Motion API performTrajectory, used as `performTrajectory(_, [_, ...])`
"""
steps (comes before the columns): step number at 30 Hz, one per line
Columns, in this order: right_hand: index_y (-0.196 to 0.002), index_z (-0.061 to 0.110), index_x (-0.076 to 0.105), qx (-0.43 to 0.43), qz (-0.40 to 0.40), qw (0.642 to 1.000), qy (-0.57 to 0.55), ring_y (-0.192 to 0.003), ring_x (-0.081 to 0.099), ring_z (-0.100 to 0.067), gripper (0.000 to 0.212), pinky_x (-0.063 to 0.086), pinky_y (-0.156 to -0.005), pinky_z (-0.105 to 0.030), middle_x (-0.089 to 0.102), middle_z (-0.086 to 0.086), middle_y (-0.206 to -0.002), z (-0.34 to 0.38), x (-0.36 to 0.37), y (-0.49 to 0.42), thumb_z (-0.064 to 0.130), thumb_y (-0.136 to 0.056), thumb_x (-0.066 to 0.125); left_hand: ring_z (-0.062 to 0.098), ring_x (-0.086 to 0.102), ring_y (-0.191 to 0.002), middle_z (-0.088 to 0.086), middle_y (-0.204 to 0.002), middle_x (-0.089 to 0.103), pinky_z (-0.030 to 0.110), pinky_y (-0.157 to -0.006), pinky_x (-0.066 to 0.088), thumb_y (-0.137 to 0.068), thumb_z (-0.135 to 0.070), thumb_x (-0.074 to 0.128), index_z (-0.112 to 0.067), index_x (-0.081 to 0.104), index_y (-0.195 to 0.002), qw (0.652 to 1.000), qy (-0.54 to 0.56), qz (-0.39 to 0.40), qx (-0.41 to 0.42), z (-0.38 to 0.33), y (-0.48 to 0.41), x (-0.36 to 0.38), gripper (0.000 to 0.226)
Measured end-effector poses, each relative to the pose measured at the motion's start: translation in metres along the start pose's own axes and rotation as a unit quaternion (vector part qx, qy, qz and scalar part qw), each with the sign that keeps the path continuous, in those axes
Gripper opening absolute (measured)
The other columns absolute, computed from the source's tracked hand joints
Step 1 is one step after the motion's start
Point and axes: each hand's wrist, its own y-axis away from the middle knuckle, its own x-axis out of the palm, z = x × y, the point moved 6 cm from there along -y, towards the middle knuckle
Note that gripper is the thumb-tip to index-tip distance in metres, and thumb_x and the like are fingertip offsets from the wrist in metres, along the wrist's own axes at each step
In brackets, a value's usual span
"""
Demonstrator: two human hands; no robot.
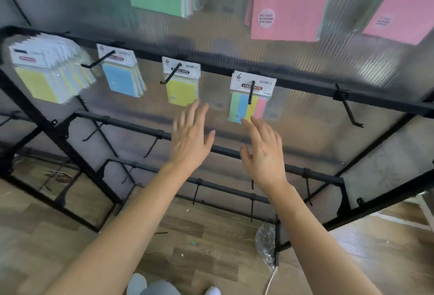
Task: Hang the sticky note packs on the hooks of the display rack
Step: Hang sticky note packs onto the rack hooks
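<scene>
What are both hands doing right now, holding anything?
Left hand: open, fingers spread, holding nothing.
Right hand: open, holding nothing, fingertips by the lower edge of the striped sticky note pack.

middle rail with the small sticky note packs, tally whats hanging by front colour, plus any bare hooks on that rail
yellow-front packs: 2
blue-front packs: 1
striped four-colour pack: 1
bare hook: 1
total: 5 spots on the rail, 4 filled
</scene>
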Motion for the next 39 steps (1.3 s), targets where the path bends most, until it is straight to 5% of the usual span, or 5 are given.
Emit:
performTrajectory(11, [-0.125, 0.01, 0.05, -0.107, 0.093, 0.983, -0.118, -0.117, 0.046, -0.026, 0.048, 0.039, -0.095, -0.039, 0.057, -0.013, -0.124, 0.127, 0.08, -0.006, 0.016, -0.077, 0.044, 0.032, 0.032, -0.132, 0.013, -0.147, 0.031, 0.045, -0.106, 0.026, -0.089, -0.024, 0.057, -0.009, 0.039, -0.138, 0.99, -0.046, -0.003, -0.137, 0.14, 0.091, -0.058, 0.055])
performTrajectory(15, [-0.127, 0.008, 0.051, -0.131, 0.144, 0.973, -0.123, -0.121, 0.049, -0.036, 0.051, 0.041, -0.097, -0.051, 0.054, -0.019, -0.128, 0.186, 0.115, -0.013, 0.014, -0.077, 0.051, 0.033, 0.035, -0.13, 0.014, -0.145, 0.034, 0.046, -0.105, 0.028, -0.088, -0.025, 0.058, -0.008, 0.039, -0.138, 0.984, -0.066, -0.005, -0.163, 0.194, 0.114, -0.091, 0.055])
performTrajectory(26, [-0.14, 0.012, 0.042, -0.199, 0.235, 0.944, -0.118, -0.135, 0.03, -0.041, 0.057, 0.017, -0.109, -0.053, 0.039, -0.022, -0.143, 0.405, 0.21, -0.017, 0.025, -0.085, 0.048, 0.024, 0.021, -0.138, 0.006, -0.15, 0.026, 0.042, -0.111, 0.016, -0.092, -0.034, 0.05, -0.017, 0.028, -0.144, 0.958, -0.11, 0.012, -0.264, 0.379, 0.197, -0.195, 0.058])
performTrajectory(32, [-0.146, 0.016, 0.03, -0.239, 0.273, 0.916, -0.169, -0.143, 0.012, -0.03, 0.059, -0.003, -0.113, -0.037, 0.024, -0.013, -0.152, 0.509, 0.245, -0.002, 0.019, -0.091, 0.053, 0.025, 0.024, -0.137, 0.006, -0.15, 0.027, 0.039, -0.109, 0.019, -0.09, -0.034, 0.052, -0.017, 0.028, -0.143, 0.938, -0.118, 0.006, -0.326, 0.459, 0.251, -0.238, 0.061])
performTrajectory(39, [-0.137, 0.008, 0.045, -0.291, 0.285, 0.894, -0.186, -0.134, 0.032, -0.041, 0.058, 0.015, -0.109, -0.049, 0.041, -0.022, -0.141, 0.591, 0.291, -0.007, 0.016, -0.081, 0.059, 0.029, 0.032, -0.131, 0.009, -0.144, 0.034, 0.041, -0.107, 0.024, -0.087, -0.028, 0.058, -0.013, 0.033, -0.14, 0.916, -0.107, -0.015, -0.385, 0.532, 0.282, -0.268, 0.06])
